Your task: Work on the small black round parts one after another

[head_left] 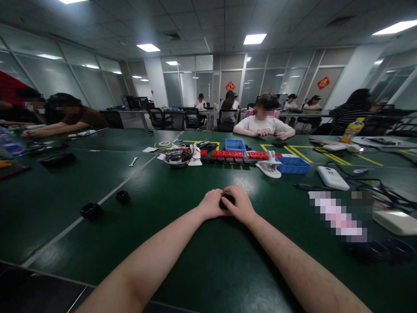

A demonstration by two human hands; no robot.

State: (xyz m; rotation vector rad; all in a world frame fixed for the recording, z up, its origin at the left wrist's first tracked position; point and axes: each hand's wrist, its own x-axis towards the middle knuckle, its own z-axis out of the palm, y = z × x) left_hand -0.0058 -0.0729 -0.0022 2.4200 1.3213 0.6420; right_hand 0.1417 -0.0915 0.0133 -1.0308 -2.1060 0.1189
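Observation:
Close together above the green table (pixel 182 243), both my hands are closed around a small round black object (pixel 227 201). My left hand (pixel 211 203) grips it from the left side. From the right, my right hand (pixel 241 203) curls over the top, its fingers meeting those of the left. Much of the object is covered, so its exact kind cannot be made out. Off to the left lie two black ring-shaped pieces, a larger one (pixel 91 211) and a smaller one (pixel 123 197).
Ahead are a metal bowl (pixel 177 159), red-and-black socket strips (pixel 228 157), a white clamp (pixel 269 165) and blue bins (pixel 295 164). A wrench (pixel 133 162) lies to the left. On the right are a white device (pixel 332 178), cables and a bottle (pixel 352 130). A person (pixel 265 124) sits opposite.

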